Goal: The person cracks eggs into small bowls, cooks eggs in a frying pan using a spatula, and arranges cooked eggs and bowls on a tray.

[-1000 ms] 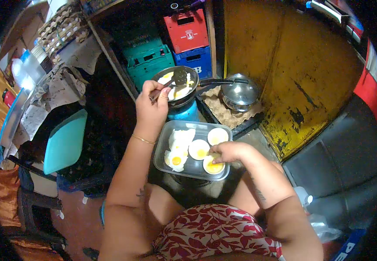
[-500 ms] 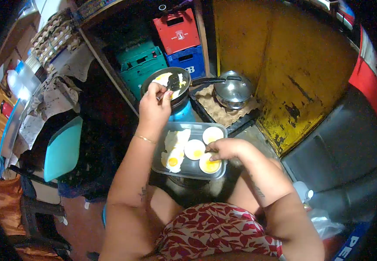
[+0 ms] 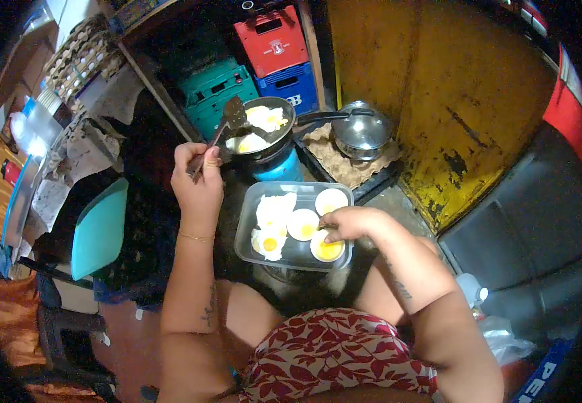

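My left hand [image 3: 198, 176] is closed around the handle of a dark spatula [image 3: 235, 111], its blade raised over the left rim of a black frying pan [image 3: 279, 139]. Inside the pan are white-and-yellow fried eggs [image 3: 266, 117]. In front of me, a clear plastic container [image 3: 296, 255] holds fried eggs [image 3: 275, 209] on its left and several small white bowls on its right. With bent fingers, my right hand [image 3: 352, 223] grips the rim of the nearest bowl [image 3: 328, 249], which has yellow egg in it. The fingertips are partly hidden.
Under the pan is a blue stove base [image 3: 283, 168]. A lidded pot [image 3: 362, 134] stands on an egg tray [image 3: 334, 161] to the right. Red [image 3: 272, 41] and green crates [image 3: 218, 94] are stacked behind. A teal lid [image 3: 99, 232] is at left.
My left hand has drawn back left and toward me, lifting the spatula off the eggs in the pan. My right hand stays at the same bowl.
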Motion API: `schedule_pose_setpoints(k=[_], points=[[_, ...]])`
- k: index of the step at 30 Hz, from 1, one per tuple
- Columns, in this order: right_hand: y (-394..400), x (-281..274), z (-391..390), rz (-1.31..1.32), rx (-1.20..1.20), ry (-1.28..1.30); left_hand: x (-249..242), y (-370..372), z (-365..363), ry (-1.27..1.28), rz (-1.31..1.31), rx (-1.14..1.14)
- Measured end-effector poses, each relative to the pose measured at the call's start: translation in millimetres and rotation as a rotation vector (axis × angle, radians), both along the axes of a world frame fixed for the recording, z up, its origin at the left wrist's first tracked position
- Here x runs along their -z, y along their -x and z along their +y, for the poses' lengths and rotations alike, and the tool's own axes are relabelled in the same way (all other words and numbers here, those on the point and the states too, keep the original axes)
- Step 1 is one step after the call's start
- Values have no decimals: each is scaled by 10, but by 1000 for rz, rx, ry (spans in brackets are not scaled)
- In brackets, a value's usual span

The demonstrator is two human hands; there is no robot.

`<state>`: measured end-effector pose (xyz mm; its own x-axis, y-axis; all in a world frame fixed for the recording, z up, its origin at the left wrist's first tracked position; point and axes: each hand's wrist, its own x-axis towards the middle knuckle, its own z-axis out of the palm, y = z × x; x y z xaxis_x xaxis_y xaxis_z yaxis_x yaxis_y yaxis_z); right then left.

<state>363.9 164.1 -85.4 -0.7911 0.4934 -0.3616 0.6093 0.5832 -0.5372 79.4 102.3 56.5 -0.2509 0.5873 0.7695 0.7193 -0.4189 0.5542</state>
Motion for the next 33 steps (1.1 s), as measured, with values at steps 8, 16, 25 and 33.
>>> schedule_pose_setpoints(k=[8, 16, 25, 33], points=[[48, 32, -2, -23, -25, -16, -17, 130, -50, -25, -537, 41], [74, 130, 36, -29, -30, -13, 210, -23, -27, 128, -601, 137], [59, 66, 27, -39, -22, -16, 237, 3, -66, 90, -379, 105], [77, 56, 17, -27, -32, -23, -118, 291, 100, 28, -198, -15]])
